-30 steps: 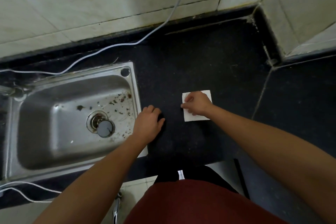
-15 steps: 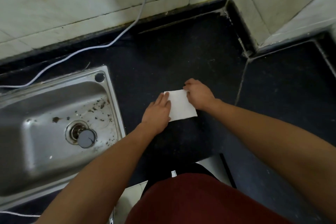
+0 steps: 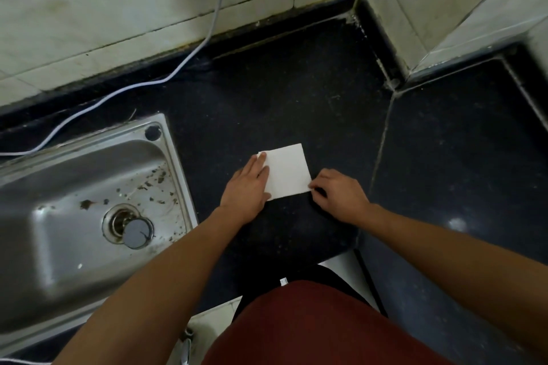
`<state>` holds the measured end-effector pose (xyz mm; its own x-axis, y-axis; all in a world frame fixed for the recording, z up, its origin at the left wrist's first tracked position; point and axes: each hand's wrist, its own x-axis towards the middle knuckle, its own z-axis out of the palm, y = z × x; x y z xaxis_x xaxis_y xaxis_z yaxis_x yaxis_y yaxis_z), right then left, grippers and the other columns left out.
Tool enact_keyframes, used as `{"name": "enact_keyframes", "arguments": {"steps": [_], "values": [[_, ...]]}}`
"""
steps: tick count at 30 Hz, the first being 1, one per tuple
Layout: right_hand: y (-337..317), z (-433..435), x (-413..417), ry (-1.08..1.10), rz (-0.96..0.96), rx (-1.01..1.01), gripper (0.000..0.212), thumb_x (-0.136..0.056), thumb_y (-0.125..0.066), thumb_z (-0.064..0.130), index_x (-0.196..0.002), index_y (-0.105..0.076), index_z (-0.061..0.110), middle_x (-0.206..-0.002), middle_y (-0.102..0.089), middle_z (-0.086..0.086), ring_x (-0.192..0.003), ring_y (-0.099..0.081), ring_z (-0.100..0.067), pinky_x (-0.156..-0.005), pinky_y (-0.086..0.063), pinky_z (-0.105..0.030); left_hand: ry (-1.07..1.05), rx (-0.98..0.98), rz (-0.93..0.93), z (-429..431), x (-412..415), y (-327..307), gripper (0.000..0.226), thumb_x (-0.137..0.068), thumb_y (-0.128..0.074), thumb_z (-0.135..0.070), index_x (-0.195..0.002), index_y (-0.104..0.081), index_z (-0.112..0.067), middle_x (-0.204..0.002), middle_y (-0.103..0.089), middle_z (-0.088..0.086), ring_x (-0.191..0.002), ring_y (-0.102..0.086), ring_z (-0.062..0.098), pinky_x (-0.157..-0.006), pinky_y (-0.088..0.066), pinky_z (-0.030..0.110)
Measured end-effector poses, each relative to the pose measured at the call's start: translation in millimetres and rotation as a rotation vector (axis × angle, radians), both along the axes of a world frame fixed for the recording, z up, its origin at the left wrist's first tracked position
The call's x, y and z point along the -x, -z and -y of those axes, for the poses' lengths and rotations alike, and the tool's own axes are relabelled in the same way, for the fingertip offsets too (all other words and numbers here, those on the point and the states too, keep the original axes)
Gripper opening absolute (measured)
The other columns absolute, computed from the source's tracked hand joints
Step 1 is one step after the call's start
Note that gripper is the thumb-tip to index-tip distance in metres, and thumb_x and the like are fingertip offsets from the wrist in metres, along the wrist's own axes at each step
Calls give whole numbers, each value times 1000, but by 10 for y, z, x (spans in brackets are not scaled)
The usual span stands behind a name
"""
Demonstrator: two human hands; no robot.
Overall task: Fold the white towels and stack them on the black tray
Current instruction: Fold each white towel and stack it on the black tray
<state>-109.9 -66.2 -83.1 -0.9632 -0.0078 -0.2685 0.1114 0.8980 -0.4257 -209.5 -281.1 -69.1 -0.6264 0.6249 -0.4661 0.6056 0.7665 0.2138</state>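
At the left edge, a steel sink (image 3: 178, 184) is sunk into the black surface (image 3: 296, 92), its basin flecked with scraps around a grey drain plug (image 3: 137, 233). A white cable (image 3: 189, 56) trails along the wall behind it.

Just right of the sink, the left hand (image 3: 246, 187) lies flat. Its fingers (image 3: 261, 161) are straight and close together, pressing down the left edge of the white towel (image 3: 289, 170); they grip nothing. The towel lies flat on the surface between the two hands, a small, neat, near-square shape that looks already folded down.

At the towel's near right corner sits the right hand (image 3: 341, 198). Its fingers (image 3: 318, 184) are curled, with thumb and forefinger pinching that corner.

As for progress, this one towel seems close to finished, with perhaps a last fold or a smoothing of the crease left. No stack and no other towels show. I cannot pick out the black tray with any certainty: a darker patch with a rounded corner lies on the near side of the towel, below the hands, and may be it, but against the black surface I cannot tell. Stacking appears not yet done.
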Motion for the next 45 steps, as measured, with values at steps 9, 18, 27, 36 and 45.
{"name": "enact_keyframes", "arguments": {"steps": [9,18,27,36,45], "values": [[-126,122,1032,535,288,143,46,-83,-71,37,-124,-61,17,-121,-64,-5,-109,-61,-25,-80,-46,-31,-234,-254,-92,-2,78,-93,37,-91,-58,-22,-126,-56,-12,-126,-51,6,-111,-50,25,-89,-47,37],[-433,71,883,362,260,510,13,-81,-73,13,-79,-67,24,-89,-66,1,-85,-63,-14,-75,-53,-32,-312,-207,112,-301,440,-404,77,-79,-72,-25,-145,-33,-20,-147,-36,5,-130,-37,26,-105,-39,42],[-970,-197,156,295,25,236,16,-78,-65,18,-79,-59,33,-76,-62,9,-73,-60,-15,-61,-45,-32,-63,-136,151,-645,203,-749,3,-84,-62,-23,-82,-62,-20,-81,-61,0,-78,-60,21,-63,-48,34],[-1308,-34,-1055,445,-32,-194,21,-86,-58,29,-106,-64,25,-106,-59,3,-101,-56,-20,-74,-47,-34,523,-227,-140,-927,-486,-1141,17,-88,-53,-28,-101,-57,-17,-105,-62,4,-96,-58,28,-74,-44,37],[-1780,179,-2897,819,-22,-409,20,-89,-52,28,-104,-64,21,-105,-59,1,-100,-57,-22,-70,-49,-38,1027,-338,-241,-1402,-1940,-1614,13,-89,-48,-22,-97,-56,-15,-103,-61,4,-92,-59,28,-66,-36,33]]}}
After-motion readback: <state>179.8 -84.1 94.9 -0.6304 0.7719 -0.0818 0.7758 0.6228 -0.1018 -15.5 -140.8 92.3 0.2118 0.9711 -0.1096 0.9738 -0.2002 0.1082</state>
